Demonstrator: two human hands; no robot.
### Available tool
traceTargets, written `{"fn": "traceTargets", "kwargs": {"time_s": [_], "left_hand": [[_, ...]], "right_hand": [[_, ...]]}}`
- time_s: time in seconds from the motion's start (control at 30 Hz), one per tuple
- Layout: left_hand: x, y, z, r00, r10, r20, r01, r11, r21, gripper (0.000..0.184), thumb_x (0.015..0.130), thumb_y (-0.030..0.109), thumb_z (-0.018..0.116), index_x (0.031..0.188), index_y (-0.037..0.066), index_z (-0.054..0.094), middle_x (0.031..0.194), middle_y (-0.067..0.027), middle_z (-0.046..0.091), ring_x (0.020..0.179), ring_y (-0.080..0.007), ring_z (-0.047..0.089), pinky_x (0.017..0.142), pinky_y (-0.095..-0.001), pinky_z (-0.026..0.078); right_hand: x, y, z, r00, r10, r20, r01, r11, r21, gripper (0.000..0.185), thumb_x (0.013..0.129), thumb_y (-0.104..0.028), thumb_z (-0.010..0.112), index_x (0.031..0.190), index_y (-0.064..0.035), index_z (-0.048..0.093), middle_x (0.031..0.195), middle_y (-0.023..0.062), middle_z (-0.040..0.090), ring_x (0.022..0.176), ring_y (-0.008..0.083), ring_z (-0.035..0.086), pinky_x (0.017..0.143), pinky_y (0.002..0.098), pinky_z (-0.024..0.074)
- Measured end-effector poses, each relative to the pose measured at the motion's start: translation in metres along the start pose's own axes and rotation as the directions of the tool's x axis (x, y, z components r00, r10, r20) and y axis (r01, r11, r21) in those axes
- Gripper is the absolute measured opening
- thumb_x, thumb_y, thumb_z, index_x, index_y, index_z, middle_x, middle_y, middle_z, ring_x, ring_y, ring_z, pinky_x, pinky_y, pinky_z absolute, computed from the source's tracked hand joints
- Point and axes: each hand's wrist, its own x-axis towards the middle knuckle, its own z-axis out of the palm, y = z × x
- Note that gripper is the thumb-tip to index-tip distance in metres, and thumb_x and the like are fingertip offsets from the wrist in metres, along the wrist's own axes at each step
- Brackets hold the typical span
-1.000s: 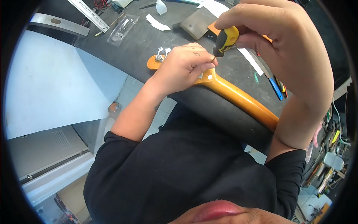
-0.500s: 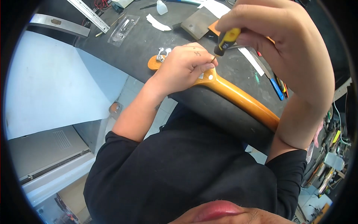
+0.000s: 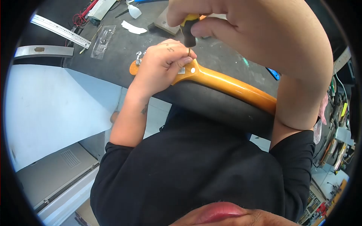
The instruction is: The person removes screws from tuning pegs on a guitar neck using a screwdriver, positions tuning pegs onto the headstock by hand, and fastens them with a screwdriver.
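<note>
A glossy amber guitar neck (image 3: 233, 88) lies face down along the dark bench edge, its headstock (image 3: 134, 67) pointing left. Over the headstock, my left hand (image 3: 160, 67) is closed, thumb and forefinger pinched together; what they hold is hidden. Silver tuning machines (image 3: 139, 56) show just past that hand. My right hand (image 3: 241, 30) grips a yellow-and-black screwdriver (image 3: 188, 35) from above. Its shaft points down, nearly upright, and the tip ends at my left fingertips. A white round spot (image 3: 193, 70) marks the wood beside them.
On the bench (image 3: 113, 71) lie a steel ruler (image 3: 60, 31), a clear plastic bag (image 3: 103, 42) of small parts, a white paper strip (image 3: 134, 27), a small white bottle (image 3: 134, 11) and a metal block (image 3: 164, 22). A blue handle (image 3: 273, 74) shows at right.
The screwdriver has gone from slanted to nearly upright, still at my left fingertips. My right hand stands more above the left hand. The whole view has shifted, moving the neck leftward in it.
</note>
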Motion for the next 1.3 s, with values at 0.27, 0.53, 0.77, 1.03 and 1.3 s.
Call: {"fn": "traceTargets", "kwargs": {"time_s": [0.27,0.53,0.77,1.03,1.3], "left_hand": [[0.001,-0.001,0.004,0.998,-0.028,-0.06,0.02,0.992,-0.122,0.003,0.097,-0.001,0.076,0.099,-0.001,0.078,0.09,-0.0074,0.08,0.086,-0.0229,0.074,0.076,-0.0334,0.058],[-0.003,0.005,0.002,0.993,-0.111,-0.048,0.105,0.988,-0.116,0.002,0.096,0.0,0.077,0.095,-0.001,0.078,0.089,-0.0076,0.081,0.084,-0.0234,0.074,0.076,-0.0331,0.058],[-0.008,0.0,0.003,0.993,-0.102,-0.065,0.093,0.987,-0.129,0.003,0.097,0.001,0.076,0.097,0.0,0.079,0.089,-0.0076,0.081,0.083,-0.0255,0.076,0.075,-0.0351,0.059],[-0.003,0.018,-0.007,0.996,0.051,-0.073,-0.036,0.98,0.198,0.012,0.093,0.0,0.075,0.103,0.005,0.081,0.099,-0.0184,0.076,0.095,-0.042,0.074,0.083,-0.0452,0.058],[-0.006,0.012,0.001,0.99,-0.132,-0.059,0.129,0.99,-0.055,0.01,0.092,-0.005,0.071,0.092,0.002,0.078,0.091,-0.0178,0.077,0.088,-0.0406,0.075,0.077,-0.0449,0.057]], "right_hand": [[0.005,0.0,-0.001,0.998,0.037,0.056,-0.035,0.999,-0.039,0.019,0.089,-0.018,0.082,0.087,-0.0005,0.075,0.081,0.0124,0.068,0.076,0.0318,0.071,0.07,0.0393,0.0568],[-0.005,-0.007,0.004,1.0,0.003,-0.023,-0.005,0.997,-0.083,0.018,0.089,-0.017,0.08,0.093,-0.0008,0.075,0.088,0.0122,0.07,0.084,0.032,0.072,0.076,0.0401,0.0584],[-0.003,-0.012,0.003,1.0,0.006,0.006,-0.005,0.995,-0.102,0.018,0.09,-0.016,0.079,0.099,-0.0011,0.075,0.095,0.0121,0.07,0.091,0.0322,0.073,0.081,0.0407,0.0599],[0.007,-0.011,-0.014,0.998,0.027,0.053,-0.018,0.986,-0.166,0.021,0.09,-0.016,0.078,0.105,-0.0015,0.075,0.102,0.0119,0.071,0.1,0.0325,0.075,0.087,0.0415,0.0615],[0.009,-0.016,-0.022,0.961,0.034,0.273,-0.053,0.997,0.063,0.013,0.079,-0.007,0.082,0.089,0.0017,0.079,0.091,0.0149,0.074,0.09,0.0312,0.078,0.075,0.0416,0.0646]]}}
